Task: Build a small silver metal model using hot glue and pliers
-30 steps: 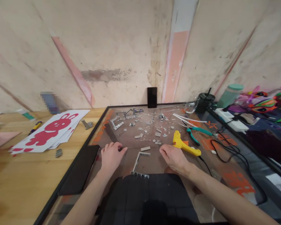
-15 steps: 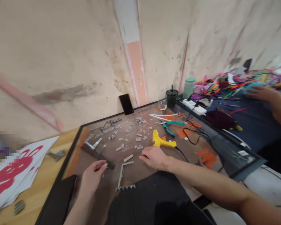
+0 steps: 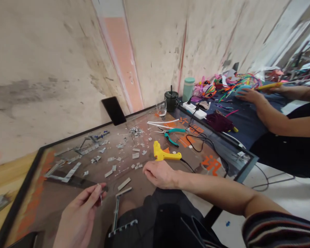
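Observation:
My left hand (image 3: 84, 208) is pinched at the lower left over the glass table, with a tiny pale sliver at its fingertips that is too small to name. Curled on the table just below a yellow glue gun (image 3: 166, 153) is my right hand (image 3: 160, 175); the inside of its fingers is hidden. Between both hands lie a flat grey strip (image 3: 124, 184) and a bracket-shaped grey frame (image 3: 116, 212) near my lap. Several small grey pieces (image 3: 135, 155) are scattered beyond, and a second angular grey frame (image 3: 67, 175) rests left of them.
Teal-handled pliers (image 3: 172, 137), white strips (image 3: 162, 123) and a drinking glass (image 3: 161, 108) are on the table behind the glue gun. A phone (image 3: 114, 110) leans on the wall. At right, a power strip (image 3: 194, 111) and another person's hand (image 3: 248, 94).
The view has swung right, so the table appears shifted left. My left hand has come closer to the camera, still pinched. My right hand stays curled below the glue gun.

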Demonstrator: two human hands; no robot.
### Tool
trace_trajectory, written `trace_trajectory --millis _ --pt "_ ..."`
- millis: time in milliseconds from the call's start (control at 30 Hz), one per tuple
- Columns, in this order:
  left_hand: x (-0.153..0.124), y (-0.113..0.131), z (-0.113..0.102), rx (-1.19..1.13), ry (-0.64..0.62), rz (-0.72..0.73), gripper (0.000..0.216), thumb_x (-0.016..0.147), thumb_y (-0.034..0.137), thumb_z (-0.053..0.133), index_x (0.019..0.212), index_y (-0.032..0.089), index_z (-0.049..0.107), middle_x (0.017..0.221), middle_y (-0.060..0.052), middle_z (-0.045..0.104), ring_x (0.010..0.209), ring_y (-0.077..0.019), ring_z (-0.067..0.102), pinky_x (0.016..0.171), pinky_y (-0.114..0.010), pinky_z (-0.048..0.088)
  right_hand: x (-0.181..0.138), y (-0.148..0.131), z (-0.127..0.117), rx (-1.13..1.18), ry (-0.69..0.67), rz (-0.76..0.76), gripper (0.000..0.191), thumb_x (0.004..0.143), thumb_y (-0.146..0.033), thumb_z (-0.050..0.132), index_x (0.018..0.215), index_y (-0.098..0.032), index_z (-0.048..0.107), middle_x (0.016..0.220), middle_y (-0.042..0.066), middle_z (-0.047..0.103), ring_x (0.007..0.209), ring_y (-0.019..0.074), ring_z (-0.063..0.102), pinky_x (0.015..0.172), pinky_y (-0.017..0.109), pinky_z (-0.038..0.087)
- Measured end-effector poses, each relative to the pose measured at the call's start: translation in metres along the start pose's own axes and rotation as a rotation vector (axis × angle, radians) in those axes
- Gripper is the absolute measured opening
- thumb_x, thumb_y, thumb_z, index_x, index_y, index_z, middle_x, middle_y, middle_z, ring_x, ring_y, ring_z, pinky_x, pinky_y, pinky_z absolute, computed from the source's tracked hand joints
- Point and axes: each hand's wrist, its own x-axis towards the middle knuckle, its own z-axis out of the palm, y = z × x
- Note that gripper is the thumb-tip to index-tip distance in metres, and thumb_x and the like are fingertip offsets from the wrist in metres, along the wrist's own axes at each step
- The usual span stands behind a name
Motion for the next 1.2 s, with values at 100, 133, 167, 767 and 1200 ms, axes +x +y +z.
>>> trace_trajectory --millis 100,133,167,767,1200 --pt "-0.001 -0.004 0.005 -0.047 0.002 -0.025 0.025 0.039 0.024 0.078 0.059 0.017 0.066 0.066 0.003 0.064 0.062 -0.0081 0.053 0.055 -0.011 0.046 -0.001 0.0 0.003 -0.001 -0.006 -0.017 0.016 0.086 -0.024 0.049 0.076 -0.017 0.058 0.071 0.003 0.066 0.068 0.0148 0.06 0.058 0.023 0.04" --pt "-0.002 -0.005 0.006 -0.058 0.008 -0.031 0.023 0.04 0.023 0.078 0.059 0.017 0.066 0.064 0.003 0.063 0.062 -0.0084 0.053 0.055 -0.011 0.047 -0.001 -0.001 0.003 -0.003 -0.007 -0.021 0.019 0.086 -0.028 0.049 0.072 -0.017 0.058 0.069 0.002 0.066 0.067 0.015 0.061 0.057 0.023 0.04" --pt "-0.004 -0.007 0.006 -0.063 0.01 -0.035 0.022 0.041 0.023 0.077 0.059 0.017 0.065 0.063 0.003 0.062 0.062 -0.0086 0.053 0.055 -0.011 0.047 -0.001 -0.002 0.003 -0.007 -0.003 -0.023 0.02 0.086 -0.029 0.05 0.071 -0.018 0.058 0.068 0.002 0.066 0.067 0.0149 0.061 0.057 0.022 0.04" --pt "-0.012 0.033 0.032 -0.285 -0.01 0.237 0.014 0.05 0.015 0.075 0.059 0.015 0.065 0.059 0.004 0.059 0.054 -0.0071 0.05 0.049 -0.014 0.047 -0.005 0.048 -0.064 -0.335 -0.073 0.2 0.031 0.086 -0.036 0.052 0.11 -0.016 0.054 0.106 0.007 0.058 0.093 0.0211 0.057 0.078 0.041 0.047" --pt "0.009 0.036 0.034 -0.205 -0.017 0.234 0.015 0.051 0.021 0.075 0.061 0.015 0.067 0.062 0.002 0.062 0.056 -0.0073 0.049 0.05 -0.015 0.043 -0.01 0.057 -0.046 -0.345 -0.159 0.164 0.059 0.073 -0.016 0.055 0.13 -0.013 0.039 0.105 0.014 0.06 0.099 0.0287 0.053 0.085 0.042 0.042"
